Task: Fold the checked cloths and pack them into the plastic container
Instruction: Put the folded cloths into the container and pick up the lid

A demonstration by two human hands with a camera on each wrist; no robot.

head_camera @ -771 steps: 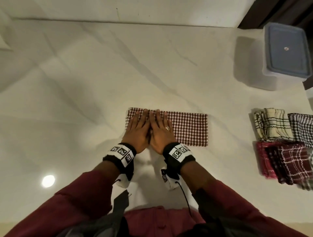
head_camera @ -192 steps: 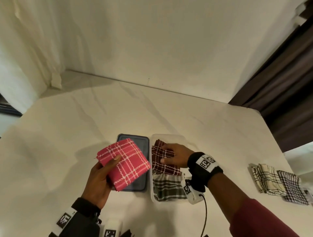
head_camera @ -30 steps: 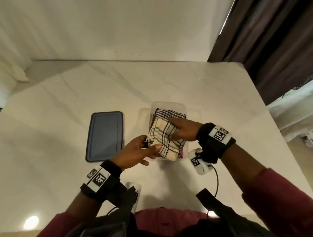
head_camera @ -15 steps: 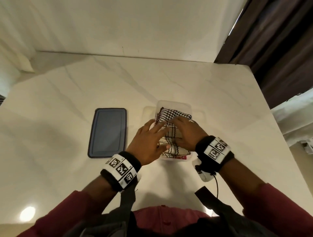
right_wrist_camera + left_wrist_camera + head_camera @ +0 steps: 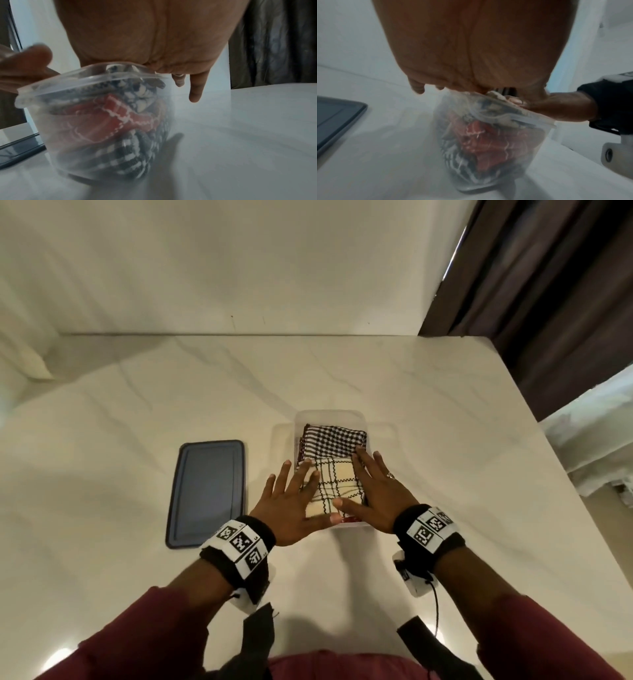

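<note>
The clear plastic container [image 5: 329, 416] stands mid-table, packed with folded checked cloths. On top lie a black-and-white checked cloth [image 5: 334, 442] at the far end and a cream cloth with black lines [image 5: 337, 486] at the near end. My left hand [image 5: 291, 501] lies flat with spread fingers on the cream cloth's left side. My right hand [image 5: 371, 491] lies flat on its right side, thumb across the near edge. Through the container wall [image 5: 102, 121] the wrist views show a red checked cloth [image 5: 488, 143] under the top ones.
The blue-grey lid [image 5: 207, 491] lies flat on the table left of the container. The white marble table [image 5: 445, 440] meets a wall at the back. Dark curtains [image 5: 548, 285] hang at the right, beyond the table's edge.
The cream cloth went from held above the container down into its near end. Both hands have flattened and spread apart to its two sides.
</note>
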